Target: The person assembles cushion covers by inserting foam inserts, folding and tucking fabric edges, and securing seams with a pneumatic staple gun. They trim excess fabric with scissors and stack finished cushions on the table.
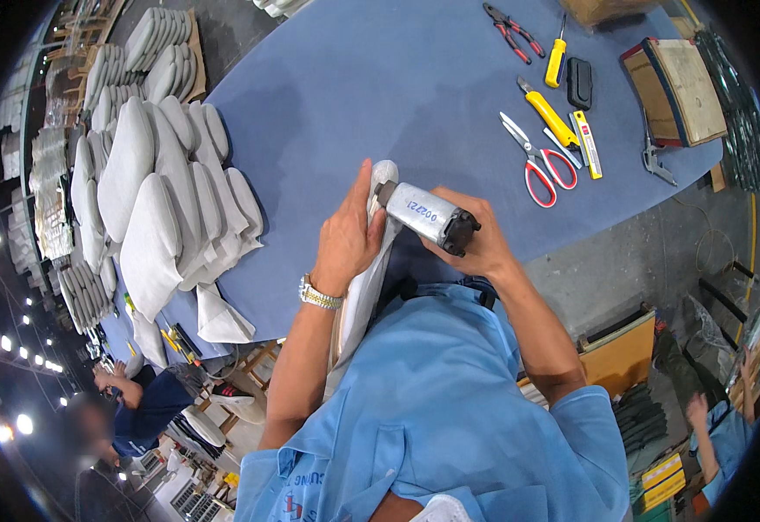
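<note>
My left hand (351, 237) grips a narrow light-grey, fabric-covered pad (363, 309), held on edge at the near side of the table. Its index finger points up along the pad, with the thumb toward the tool; the other fingers are mostly hidden. In my right hand (483, 239) is a silver staple gun (419, 211), its black end cap toward the right. The nose of the tool meets the pad near its upper end, just right of my left fingers. My right fingers wrap the handle below, largely out of sight.
Grey padded pieces (171, 183) are piled at the table's left. To the right lie red-handled scissors (539, 161), a yellow utility knife (545, 109), a screwdriver (556, 61) and pliers (513, 33). A box (680, 91) stands at the right edge. Other people work at lower left and right.
</note>
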Tool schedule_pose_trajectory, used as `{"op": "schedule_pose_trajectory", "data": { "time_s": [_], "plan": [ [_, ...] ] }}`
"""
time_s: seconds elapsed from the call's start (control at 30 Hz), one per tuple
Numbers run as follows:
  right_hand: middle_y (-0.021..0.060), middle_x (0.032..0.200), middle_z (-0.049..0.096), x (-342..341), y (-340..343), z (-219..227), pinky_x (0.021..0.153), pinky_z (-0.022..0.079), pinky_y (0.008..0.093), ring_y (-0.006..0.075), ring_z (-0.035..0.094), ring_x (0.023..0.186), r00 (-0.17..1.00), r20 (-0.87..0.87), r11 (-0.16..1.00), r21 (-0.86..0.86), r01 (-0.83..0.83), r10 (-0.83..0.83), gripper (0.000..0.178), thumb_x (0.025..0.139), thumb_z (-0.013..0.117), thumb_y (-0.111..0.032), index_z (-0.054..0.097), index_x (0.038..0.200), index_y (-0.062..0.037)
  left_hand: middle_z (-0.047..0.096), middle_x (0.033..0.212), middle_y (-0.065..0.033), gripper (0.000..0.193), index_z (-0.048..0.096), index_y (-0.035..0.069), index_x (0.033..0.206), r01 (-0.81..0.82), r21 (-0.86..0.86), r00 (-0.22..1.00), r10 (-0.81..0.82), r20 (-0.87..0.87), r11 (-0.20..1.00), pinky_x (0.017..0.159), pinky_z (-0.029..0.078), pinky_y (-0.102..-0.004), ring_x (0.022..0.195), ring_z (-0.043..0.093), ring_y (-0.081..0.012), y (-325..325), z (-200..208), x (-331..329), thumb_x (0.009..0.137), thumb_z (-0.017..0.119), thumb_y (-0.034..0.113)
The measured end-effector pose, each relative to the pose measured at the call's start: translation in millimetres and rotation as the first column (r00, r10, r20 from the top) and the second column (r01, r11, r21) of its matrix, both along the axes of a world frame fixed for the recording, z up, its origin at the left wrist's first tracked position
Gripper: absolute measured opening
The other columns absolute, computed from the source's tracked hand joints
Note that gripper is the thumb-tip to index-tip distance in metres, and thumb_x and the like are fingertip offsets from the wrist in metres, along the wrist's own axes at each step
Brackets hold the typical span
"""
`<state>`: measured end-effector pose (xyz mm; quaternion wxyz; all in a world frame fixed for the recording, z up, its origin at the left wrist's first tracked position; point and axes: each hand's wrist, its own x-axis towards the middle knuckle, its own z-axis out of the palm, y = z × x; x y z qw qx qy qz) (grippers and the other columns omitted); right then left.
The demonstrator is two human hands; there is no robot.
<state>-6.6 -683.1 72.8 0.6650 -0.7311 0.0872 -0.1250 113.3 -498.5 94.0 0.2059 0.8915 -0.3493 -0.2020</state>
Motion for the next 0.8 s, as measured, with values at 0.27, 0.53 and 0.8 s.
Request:
{"op": "schedule_pose_trajectory", "data": {
  "time_s": [0.27, 0.53, 0.8],
  "plan": [
    [0.0171, 0.084, 0.066, 5.8, 4.1, -8.5, 0.069, 0.052, 0.0405, 0.0418, 0.065, 0.08, 0.999, -0.031, 1.0, 0.005, -0.026, 0.026, 0.031, 0.07, 0.076, -0.007, 0.063, 0.099, -0.0024, 0.058, 0.14, -0.0257, 0.073, 0.033, 0.007, 0.157, 0.016, -0.093, 0.997, -0.008, 0.081, 0.996, 0.088, 0.059, -0.0468, 0.112, 0.066, -0.0435, 2.7, -6.4, 1.5, 0.09, 0.063, 0.003],
    [0.0214, 0.087, 0.067, 15.8, -7.3, 15.5, 0.07, 0.052, 0.0471, 0.0471, 0.064, 0.087, 0.961, -0.241, 0.985, -0.071, -0.159, 0.138, 0.032, 0.071, 0.073, -0.008, 0.058, 0.099, -0.0036, 0.059, 0.139, -0.0234, 0.073, 0.039, 0.006, 0.152, -0.013, -0.132, 1.0, 0.016, 0.019, 0.991, 0.086, 0.061, -0.046, 0.111, 0.067, -0.0418, -1.4, -1.5, -0.9, 0.085, 0.065, -0.003],
    [0.0212, 0.085, 0.066, 7.4, -16.4, 4.0, 0.069, 0.051, 0.0473, 0.0481, 0.063, 0.085, 0.963, -0.224, 0.982, -0.078, -0.174, 0.152, 0.033, 0.071, 0.075, -0.009, 0.057, 0.098, -0.0041, 0.057, 0.143, -0.0222, 0.071, 0.04, 0.004, 0.15, -0.069, -0.16, 0.993, 0.084, 0.088, 0.985, 0.081, 0.061, -0.0467, 0.109, 0.068, -0.041, -9.0, -14.0, -14.9, 0.085, 0.069, 0.004]
  ]
}}
